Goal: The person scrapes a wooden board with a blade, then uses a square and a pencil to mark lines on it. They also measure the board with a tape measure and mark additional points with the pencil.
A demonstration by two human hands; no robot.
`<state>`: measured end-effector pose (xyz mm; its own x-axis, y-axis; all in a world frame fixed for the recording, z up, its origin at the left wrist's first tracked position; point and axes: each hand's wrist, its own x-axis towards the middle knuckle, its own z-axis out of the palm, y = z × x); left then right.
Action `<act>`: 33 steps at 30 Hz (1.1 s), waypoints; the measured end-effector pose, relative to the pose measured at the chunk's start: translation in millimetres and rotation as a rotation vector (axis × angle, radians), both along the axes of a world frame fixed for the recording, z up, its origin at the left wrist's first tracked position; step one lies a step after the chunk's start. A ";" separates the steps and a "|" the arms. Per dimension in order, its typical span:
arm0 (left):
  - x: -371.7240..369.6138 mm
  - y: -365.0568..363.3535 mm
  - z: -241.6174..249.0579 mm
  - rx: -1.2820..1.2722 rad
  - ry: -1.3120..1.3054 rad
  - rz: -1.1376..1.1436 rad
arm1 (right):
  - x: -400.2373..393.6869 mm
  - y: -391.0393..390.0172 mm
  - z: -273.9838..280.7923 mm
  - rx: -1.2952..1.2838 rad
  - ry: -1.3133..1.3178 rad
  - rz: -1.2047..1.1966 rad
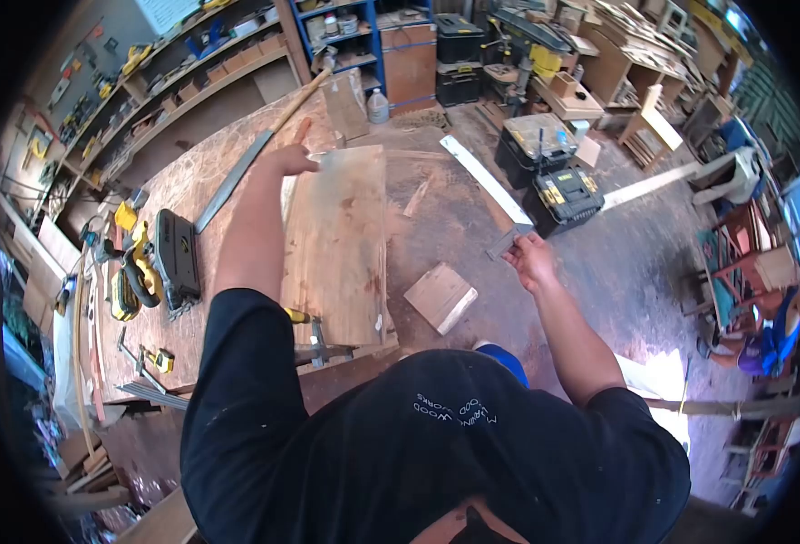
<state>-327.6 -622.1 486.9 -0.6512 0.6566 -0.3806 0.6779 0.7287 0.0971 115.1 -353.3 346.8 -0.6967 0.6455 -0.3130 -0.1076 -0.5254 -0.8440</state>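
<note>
My left hand (295, 160) is at the far left corner of a wide wooden board (341, 236), with a finger stretched over its edge. It looks open; some fingers are hidden. Just beyond it lies a small orange-brown piece (304, 129) I cannot make out. A long grey metal strip (234, 181) lies left of the board. My right hand (533, 260) is closed around the corner end of an L-shaped steel square (489, 184), whose long bright arm points forward and left. A clamp (316, 335) with a yellow handle sits at the board's near edge.
A square wood offcut (441, 297) lies right of the board. Black tool cases (563, 195) stand beyond my right hand. A black case (175, 261) and yellow power tools (132, 276) are at left. Shelves (173, 100) line the back left. Another person (767, 344) is at far right.
</note>
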 end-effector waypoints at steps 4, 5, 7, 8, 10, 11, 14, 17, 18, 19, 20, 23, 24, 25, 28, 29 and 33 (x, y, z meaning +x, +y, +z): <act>18.4 18.8 -39.2 -0.151 -0.049 0.140 | -90.5 19.6 -15.9 0.007 -0.039 0.151; 22.6 19.4 -47.4 -0.160 -0.052 0.177 | -117.3 26.1 -22.9 0.013 -0.047 0.191; 23.8 22.8 -65.7 -0.203 -0.196 0.307 | -171.5 40.5 -33.7 0.022 -0.036 0.276; 30.6 19.6 -76.5 -0.218 -0.199 0.343 | -193.0 45.5 -41.1 0.035 -0.036 0.321; 43.8 26.1 -89.8 -0.151 -0.130 0.434 | -255.8 60.5 -50.2 -0.006 -0.002 0.440; 39.9 28.4 -103.5 -0.188 -0.157 0.563 | -277.9 60.0 -51.2 -0.030 0.029 0.470; 37.3 22.2 -137.0 -0.131 -0.077 0.723 | -333.6 65.3 -80.5 -0.033 0.012 0.540; 42.4 26.3 -131.1 -0.171 -0.168 0.775 | -363.6 64.5 -86.0 -0.073 -0.010 0.650; 42.0 27.6 -129.0 -0.175 -0.170 0.774 | -371.2 63.6 -90.1 -0.160 0.018 0.695; 41.7 29.1 -127.0 -0.179 -0.172 0.770 | -377.6 61.6 -93.9 -0.180 0.010 0.705; 41.6 31.1 -125.0 -0.197 -0.178 0.779 | -383.9 60.2 -97.0 -0.205 0.016 0.763; 47.9 29.7 -126.4 -0.183 -0.156 0.778 | -393.3 58.2 -106.9 -0.247 0.021 0.855; 47.8 31.4 -125.2 -0.172 -0.159 0.772 | -395.6 60.2 -107.4 -0.263 0.020 0.893; 44.3 32.7 -123.2 -0.161 -0.157 0.766 | -400.3 61.6 -107.0 -0.278 0.023 0.930; 45.4 39.6 -117.3 -0.175 -0.155 0.775 | -397.8 66.3 -106.6 -0.355 0.054 0.956; 43.4 39.6 -117.4 -0.187 -0.159 0.771 | -398.6 67.3 -105.3 -0.347 0.068 0.963; 43.2 33.2 -123.3 -0.161 -0.157 0.741 | -400.4 65.0 -114.1 -0.355 0.060 0.971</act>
